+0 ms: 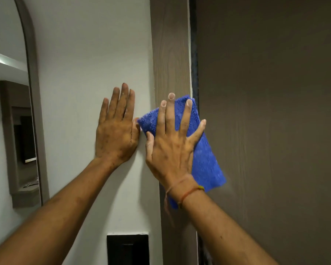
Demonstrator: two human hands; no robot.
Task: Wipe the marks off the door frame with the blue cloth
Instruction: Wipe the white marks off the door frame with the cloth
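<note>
The door frame (170,54) is a vertical strip of grey-brown wood grain between the white wall and the door. A folded blue cloth (206,161) lies flat against it at mid height, and its lower end hangs past the frame over the door. My right hand (172,146) presses the cloth to the frame with fingers spread. My left hand (116,129) rests flat on the white wall just left of the frame, fingers together and pointing up, holding nothing. No marks show on the visible part of the frame.
The brown door (275,111) fills the right side, with a dark gap beside the frame. A black switch panel (127,249) sits low on the white wall (84,64). At the far left, an arched brown trim (34,92) borders an opening.
</note>
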